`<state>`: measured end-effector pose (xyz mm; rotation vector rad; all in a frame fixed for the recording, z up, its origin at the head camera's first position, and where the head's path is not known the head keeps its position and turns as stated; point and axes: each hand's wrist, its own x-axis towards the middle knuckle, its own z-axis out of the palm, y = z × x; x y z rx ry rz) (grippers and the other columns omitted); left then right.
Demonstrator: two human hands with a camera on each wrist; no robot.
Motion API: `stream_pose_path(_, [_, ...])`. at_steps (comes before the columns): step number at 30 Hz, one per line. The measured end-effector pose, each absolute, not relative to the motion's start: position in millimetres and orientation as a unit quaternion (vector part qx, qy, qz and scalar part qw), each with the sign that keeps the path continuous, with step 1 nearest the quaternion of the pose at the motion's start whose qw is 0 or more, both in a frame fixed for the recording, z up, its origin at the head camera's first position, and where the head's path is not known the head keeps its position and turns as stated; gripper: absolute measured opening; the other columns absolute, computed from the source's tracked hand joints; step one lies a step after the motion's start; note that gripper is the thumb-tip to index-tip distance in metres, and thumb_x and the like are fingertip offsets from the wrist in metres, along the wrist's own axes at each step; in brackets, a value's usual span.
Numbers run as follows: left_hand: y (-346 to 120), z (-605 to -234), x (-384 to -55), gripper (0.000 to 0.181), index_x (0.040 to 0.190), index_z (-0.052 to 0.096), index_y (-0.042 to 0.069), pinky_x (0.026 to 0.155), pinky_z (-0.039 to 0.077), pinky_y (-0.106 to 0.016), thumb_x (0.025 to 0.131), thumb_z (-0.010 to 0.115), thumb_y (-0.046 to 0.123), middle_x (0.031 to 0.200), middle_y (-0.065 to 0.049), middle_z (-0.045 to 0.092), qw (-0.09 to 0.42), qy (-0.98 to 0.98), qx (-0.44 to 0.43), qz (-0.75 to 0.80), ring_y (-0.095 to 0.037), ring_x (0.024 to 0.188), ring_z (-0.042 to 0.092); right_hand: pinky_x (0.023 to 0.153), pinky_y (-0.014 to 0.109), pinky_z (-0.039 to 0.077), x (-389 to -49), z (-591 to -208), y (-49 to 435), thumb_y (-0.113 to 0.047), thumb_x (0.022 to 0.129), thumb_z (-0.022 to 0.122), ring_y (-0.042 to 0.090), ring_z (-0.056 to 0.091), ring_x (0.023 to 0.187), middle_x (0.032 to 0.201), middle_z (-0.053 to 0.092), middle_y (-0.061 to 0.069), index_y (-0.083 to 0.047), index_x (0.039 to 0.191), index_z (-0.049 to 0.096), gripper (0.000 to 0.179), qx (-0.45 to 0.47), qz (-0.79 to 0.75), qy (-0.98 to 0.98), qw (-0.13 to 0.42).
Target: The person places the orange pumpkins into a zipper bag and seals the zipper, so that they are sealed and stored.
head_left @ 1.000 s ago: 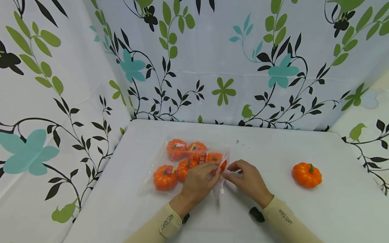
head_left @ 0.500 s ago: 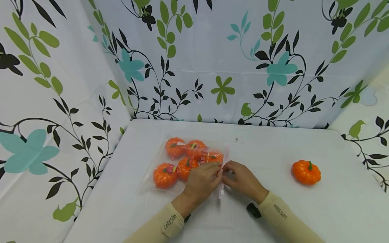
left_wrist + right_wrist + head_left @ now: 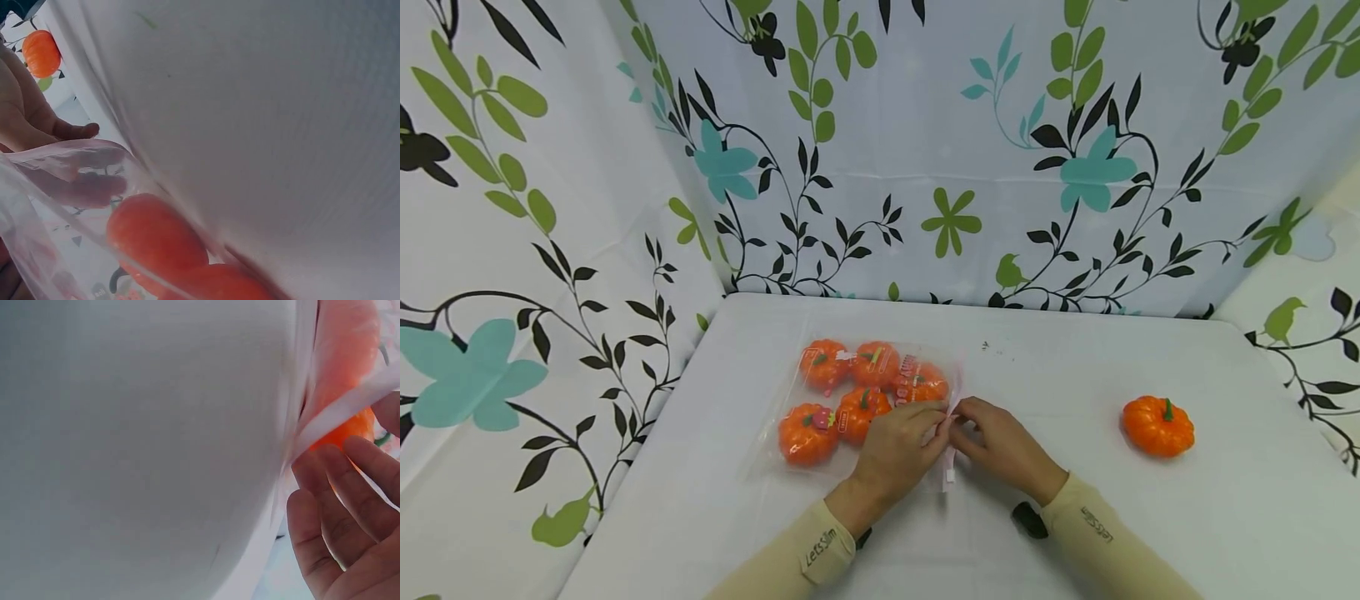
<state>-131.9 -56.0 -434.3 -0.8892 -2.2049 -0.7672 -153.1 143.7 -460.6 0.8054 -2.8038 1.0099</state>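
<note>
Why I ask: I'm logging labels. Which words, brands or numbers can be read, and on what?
"Let'sSlim": beige fabric left sleeve.
"Let'sSlim": beige fabric right sleeve.
Too small or blurred to read: pinkish-red printing on the clear plastic bag holding ribbed orange pumpkins.
No readable numbers.

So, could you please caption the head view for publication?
Left hand and right hand pinch a clear plastic bag holding five ribbed orange pumpkins; a sixth lies apart.

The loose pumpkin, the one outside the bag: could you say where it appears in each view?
Head: the loose pumpkin sits at the right, alone on the white table.
Left wrist: near the upper-left corner, outside the clear bag.
Right wrist: not in it.
Shared landmark: the clear bag, which shows in all three.
</note>
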Motion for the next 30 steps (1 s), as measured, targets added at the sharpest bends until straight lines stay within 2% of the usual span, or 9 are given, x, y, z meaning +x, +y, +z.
stream_pose_path(4, [-55, -435, -131, 0.016, 0.095, 0.079, 0.002, 0.083, 0.057, -0.026, 0.081, 0.083, 0.008, 0.1, -0.007, 0.077, 0.321, -0.837, -0.337, -0.288, -0.018, 0.092, 0.074, 0.091, 0.042, 0.056, -142, -455, 162, -0.028, 0.093, 0.075, 0.016, 0.065, 0.106, 0.12, 0.067, -0.005, -0.014, 0.122, 0.069, 0.033, 0.24, 0.297, -0.923, 0.053])
stream_pose_path(10, [-55, -436, -132, 0.013, 0.091, 0.08, 0.004, 0.081, 0.058, -0.026, 0.081, 0.083, 0.01, 0.098, -0.006, 0.077, 0.324, -0.839, -0.335, -0.281, -0.016, 0.09, 0.074, 0.096, 0.053, 0.052, -130, -447, 199, -0.03, 0.083, 0.084, 0.03, 0.063, 0.115, 0.131, 0.063, 0.005, -0.009, 0.131, 0.065, 0.056, 0.21, 0.212, -0.944, 0.14])
stream_pose_path(14, [-56, -436, -132, 0.012, 0.09, 0.08, 0.004, 0.08, 0.058, -0.026, 0.08, 0.083, 0.01, 0.097, -0.006, 0.077, 0.319, -0.841, -0.333, -0.281, -0.017, 0.089, 0.075, 0.099, 0.059, 0.047, -131, -439, 222, -0.03, 0.074, 0.091, 0.038, 0.056, 0.125, 0.145, 0.054, 0.014, -0.007, 0.146, 0.051, 0.086, 0.2, 0.184, -0.943, 0.193])
stream_pose_path(17, [-55, -436, -132, 0.012, 0.09, 0.08, 0.003, 0.08, 0.058, -0.026, 0.08, 0.083, 0.009, 0.097, -0.006, 0.077, 0.312, -0.845, -0.33, -0.283, -0.017, 0.089, 0.075, 0.107, 0.06, 0.039, -134, -430, 239, -0.028, 0.067, 0.096, 0.042, 0.045, 0.135, 0.153, 0.044, 0.017, -0.008, 0.156, 0.037, 0.108, 0.193, 0.187, -0.936, 0.227])
stream_pose_path(22, [-56, -436, -131, 0.012, 0.091, 0.08, 0.003, 0.079, 0.058, -0.026, 0.08, 0.083, 0.009, 0.097, -0.006, 0.077, 0.307, -0.848, -0.329, -0.28, -0.017, 0.09, 0.074, 0.118, 0.056, 0.024, -138, -413, 262, -0.024, 0.063, 0.097, 0.045, 0.033, 0.143, 0.159, 0.035, 0.019, -0.007, 0.16, 0.027, 0.12, 0.172, 0.2, -0.926, 0.269])
stream_pose_path(26, [-56, -437, -132, 0.013, 0.09, 0.08, 0.004, 0.078, 0.059, -0.026, 0.079, 0.084, 0.009, 0.096, -0.005, 0.077, 0.31, -0.847, -0.33, -0.277, -0.017, 0.088, 0.075, 0.119, 0.058, 0.019, -138, -404, 280, -0.03, 0.064, 0.096, 0.048, 0.026, 0.146, 0.162, 0.027, 0.023, 0.0, 0.159, 0.023, 0.123, 0.123, 0.209, -0.936, 0.254])
stream_pose_path(30, [-55, -436, -132, 0.014, 0.09, 0.08, 0.004, 0.078, 0.059, -0.026, 0.079, 0.085, 0.009, 0.096, -0.005, 0.077, 0.307, -0.848, -0.33, -0.278, -0.017, 0.088, 0.075, 0.114, 0.068, 0.015, -134, -401, 300, -0.049, 0.071, 0.09, 0.05, 0.011, 0.149, 0.166, 0.003, 0.025, -0.001, 0.161, 0.002, 0.134, 0.028, 0.236, -0.958, 0.163])
